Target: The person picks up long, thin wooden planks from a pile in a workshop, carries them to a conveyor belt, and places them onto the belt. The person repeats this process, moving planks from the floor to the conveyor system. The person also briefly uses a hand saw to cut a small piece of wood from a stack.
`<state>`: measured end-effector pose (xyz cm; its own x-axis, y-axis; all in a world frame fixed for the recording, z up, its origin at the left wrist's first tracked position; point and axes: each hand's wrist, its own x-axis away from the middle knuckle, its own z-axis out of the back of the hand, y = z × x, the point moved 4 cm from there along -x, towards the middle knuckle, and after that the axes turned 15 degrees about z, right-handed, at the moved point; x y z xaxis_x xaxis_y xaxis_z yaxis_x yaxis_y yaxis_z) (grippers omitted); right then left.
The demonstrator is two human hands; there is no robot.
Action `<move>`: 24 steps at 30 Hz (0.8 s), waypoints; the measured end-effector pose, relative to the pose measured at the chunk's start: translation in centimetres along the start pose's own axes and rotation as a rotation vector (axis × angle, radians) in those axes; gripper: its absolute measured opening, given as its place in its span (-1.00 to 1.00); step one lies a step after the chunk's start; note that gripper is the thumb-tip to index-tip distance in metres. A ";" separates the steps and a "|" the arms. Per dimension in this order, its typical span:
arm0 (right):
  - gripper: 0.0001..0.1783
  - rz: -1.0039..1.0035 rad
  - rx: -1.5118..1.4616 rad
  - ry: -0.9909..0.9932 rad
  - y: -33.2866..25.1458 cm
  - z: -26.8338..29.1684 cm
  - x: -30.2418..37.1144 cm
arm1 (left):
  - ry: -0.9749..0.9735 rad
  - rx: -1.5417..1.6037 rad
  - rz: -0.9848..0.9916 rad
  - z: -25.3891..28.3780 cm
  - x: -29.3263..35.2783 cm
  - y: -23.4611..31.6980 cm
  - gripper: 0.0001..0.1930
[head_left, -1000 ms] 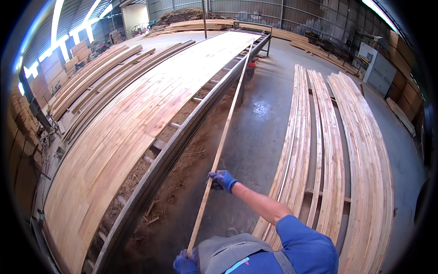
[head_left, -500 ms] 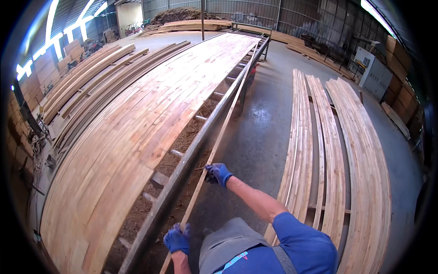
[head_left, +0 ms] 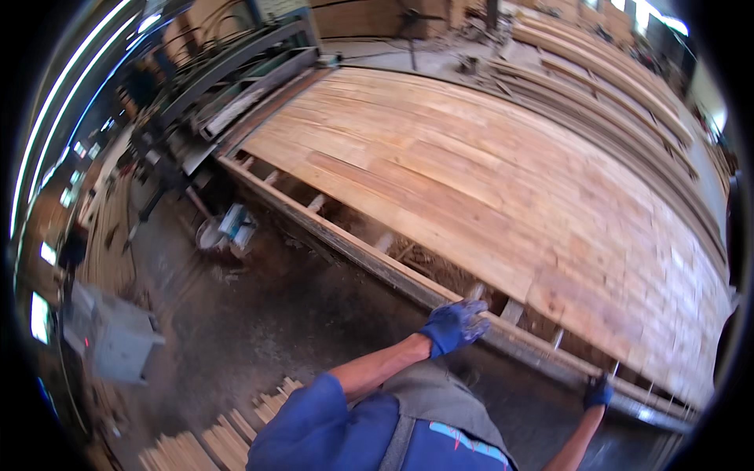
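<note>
A long, narrow wooden strip (head_left: pixel 526 336) lies along the near metal rail (head_left: pixel 393 280) of a long table. My left hand (head_left: pixel 454 326), in a blue glove, is closed over the strip near the middle, its fingers reaching over the top. Farther right, my right hand (head_left: pixel 598 392) grips the same strip, its fingers mostly hidden. Beyond the strip, a wide panel of edge-to-edge wooden boards (head_left: pixel 471 188) covers the table. Between strip and panel runs a gap with rollers and wood debris.
At the table's left end stands a machine frame (head_left: pixel 243 94). A bucket (head_left: pixel 210 233) sits on the floor to the left, near a grey cabinet (head_left: pixel 114 334). Stacked boards (head_left: pixel 620 86) lie beyond the table, and more boards (head_left: pixel 212 447) lie at the lower left.
My view has swung left toward the machine end. The strip, held slantwise beside the table before, now lies along the near rail, with both hands still on it.
</note>
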<state>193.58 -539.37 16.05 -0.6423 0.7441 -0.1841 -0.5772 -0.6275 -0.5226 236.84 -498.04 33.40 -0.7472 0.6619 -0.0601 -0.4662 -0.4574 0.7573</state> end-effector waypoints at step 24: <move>-0.57 -1.037 -0.974 0.357 -5.8 0.7 -11.1 | -1.081 1.643 1.139 -7.2 -13.3 -26.3 -0.36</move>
<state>203.72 -544.14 21.75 0.0790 0.8624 0.5000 -0.0386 0.5038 -0.8630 255.62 -499.12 9.62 0.3797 0.7956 0.4720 0.9119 -0.4078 -0.0461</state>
